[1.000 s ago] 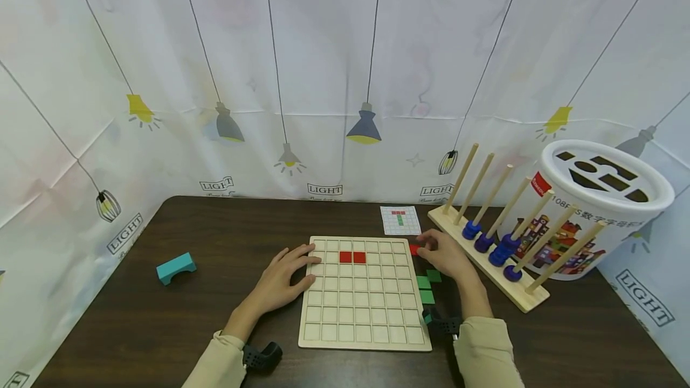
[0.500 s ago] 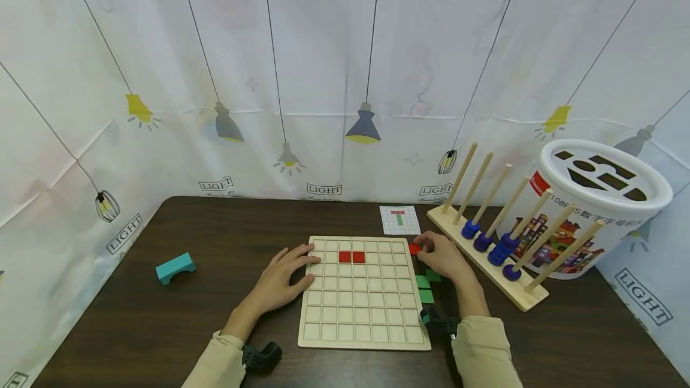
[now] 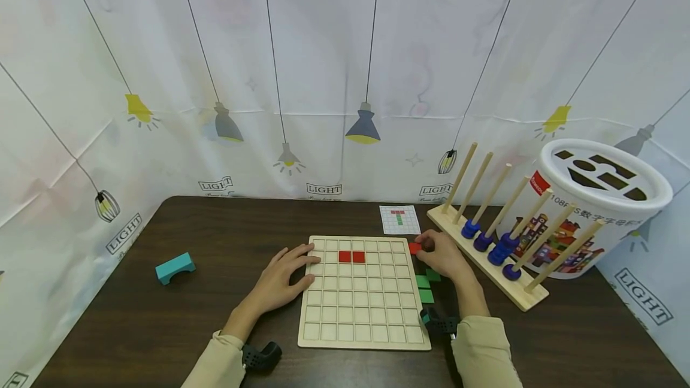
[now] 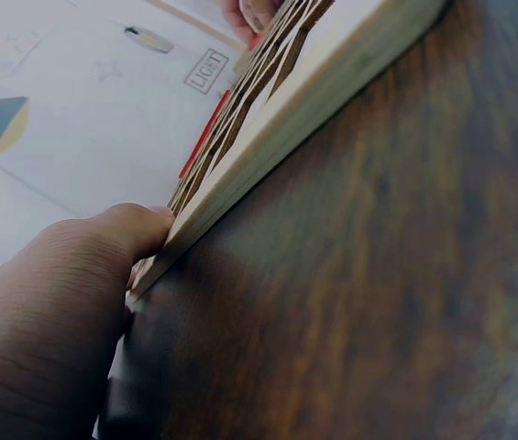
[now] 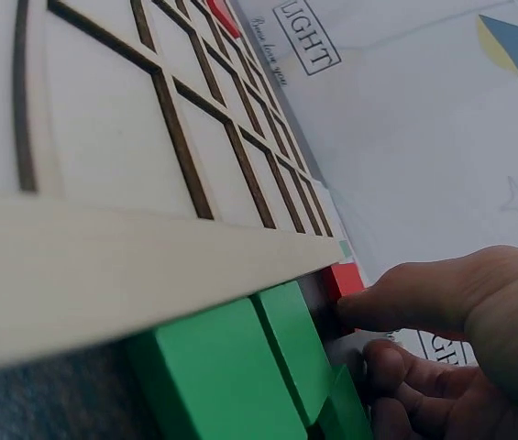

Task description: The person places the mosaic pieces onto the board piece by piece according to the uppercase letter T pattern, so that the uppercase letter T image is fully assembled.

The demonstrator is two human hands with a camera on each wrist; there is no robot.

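A pale wooden grid board (image 3: 362, 301) lies flat on the dark table, with two red square tiles (image 3: 352, 257) side by side in its upper cells. My left hand (image 3: 283, 280) rests on the board's left edge, fingers relaxed and spread; the left wrist view shows the thumb (image 4: 135, 229) against that edge. Beyond the upper right edge, my right hand (image 3: 443, 254) pinches a loose red tile (image 3: 414, 248) between thumb and fingers, part of it hidden. Several green tiles (image 3: 426, 296) lie close by the board's right side, large in the right wrist view.
A pattern card (image 3: 400, 220) with a red and green T lies behind the board. At right stand a wooden peg rack (image 3: 525, 298) with blue rings and a white lidded tub (image 3: 604, 196). A teal arch block (image 3: 175, 267) sits at far left.
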